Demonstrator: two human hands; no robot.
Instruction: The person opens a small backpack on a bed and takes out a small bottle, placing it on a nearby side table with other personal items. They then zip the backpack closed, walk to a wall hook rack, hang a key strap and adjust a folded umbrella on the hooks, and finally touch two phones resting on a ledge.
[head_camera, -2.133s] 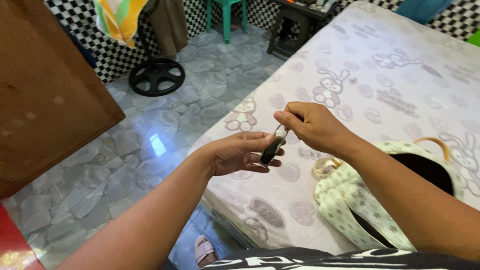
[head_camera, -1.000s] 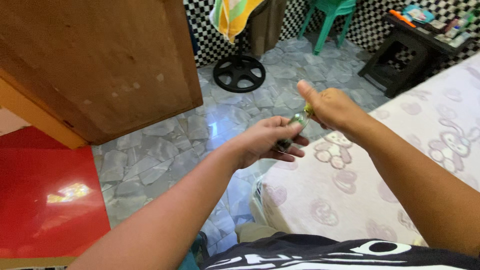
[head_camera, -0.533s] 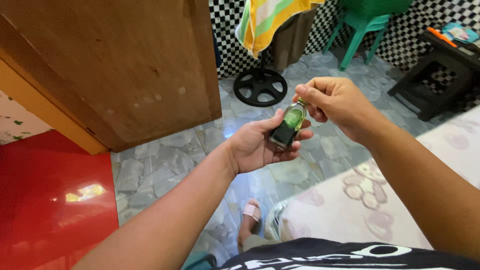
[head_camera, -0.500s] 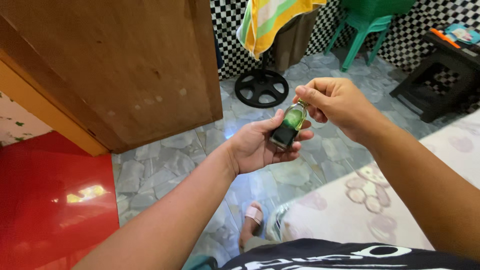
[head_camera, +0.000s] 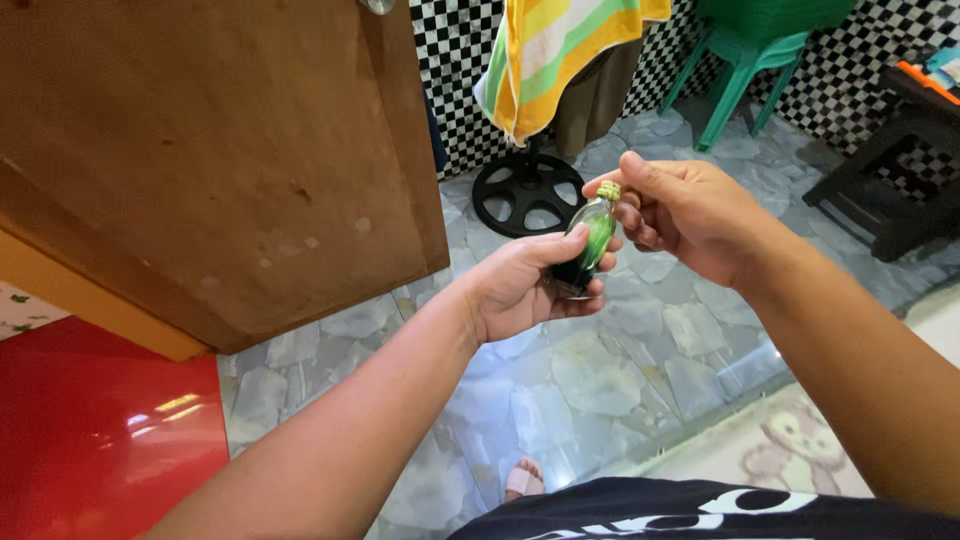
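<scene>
Green bottle (head_camera: 592, 243), gold cap (head_camera: 607, 190), checkered black-and-white wall (head_camera: 460, 70)

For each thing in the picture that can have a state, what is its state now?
small glass bottle: tilted, held, green liquid inside
gold cap: on the bottle neck
left hand: closed around the bottle body
right hand: fingers pinched at the cap
wooden door: swung open over the floor
striped towel: hanging
green plastic chair: upright

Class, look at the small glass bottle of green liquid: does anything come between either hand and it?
No. The left hand wraps the small bottle directly, and the right hand pinches its gold cap with bare fingertips. Nothing visible lies between.
</scene>
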